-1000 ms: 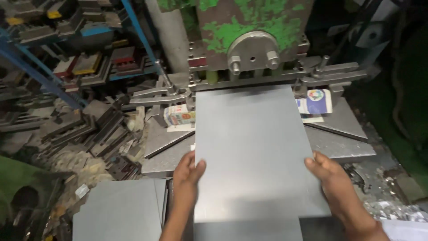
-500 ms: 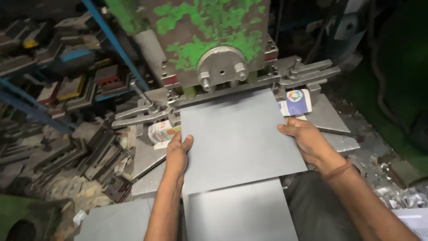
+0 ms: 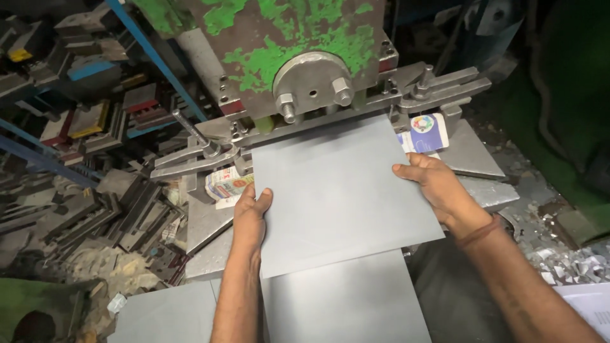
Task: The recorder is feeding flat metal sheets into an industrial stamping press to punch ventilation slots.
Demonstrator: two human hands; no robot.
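A flat grey metal sheet (image 3: 337, 190) lies on the bed of a green, paint-worn press machine (image 3: 286, 51), with its far edge under the machine's head. My left hand (image 3: 251, 213) grips the sheet's left edge. On the opposite side, my right hand (image 3: 435, 184) holds the right edge, thumb on top. A round steel plate with two bolts (image 3: 312, 82) sits just above the sheet's far edge.
More grey sheets (image 3: 346, 305) lie stacked below the held one, and another (image 3: 165, 314) at lower left. Steel clamps (image 3: 197, 155) flank the bed. Small printed packets (image 3: 424, 130) rest beside it. Racks of metal dies (image 3: 76, 127) fill the left; scrap offcuts (image 3: 565, 263) lie right.
The sheet has slid forward, its far edge now under the machine head. Both hands moved forward with it, still gripping its side edges.
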